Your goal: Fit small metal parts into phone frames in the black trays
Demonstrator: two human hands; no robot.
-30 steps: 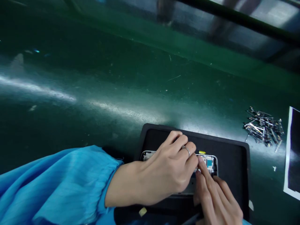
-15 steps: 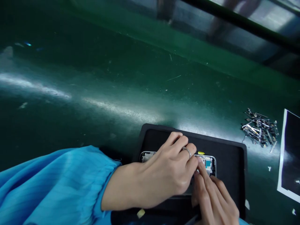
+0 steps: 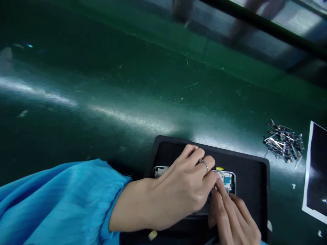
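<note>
**Nothing Legible Seen**

No word, brand, number or sign could be read. The teal patch on the right part of the phone frame and the yellow tab at its far edge showed no readable print, nor did the white-bordered dark sheet on the right.

Dim — pale glare streaks the green tabletop — upper right looks blurred

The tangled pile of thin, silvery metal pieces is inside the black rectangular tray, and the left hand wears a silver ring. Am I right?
Not quite: the pile lies on the green tabletop, outside the tray, as the head view shows. The left hand does wear a silver ring.
</note>
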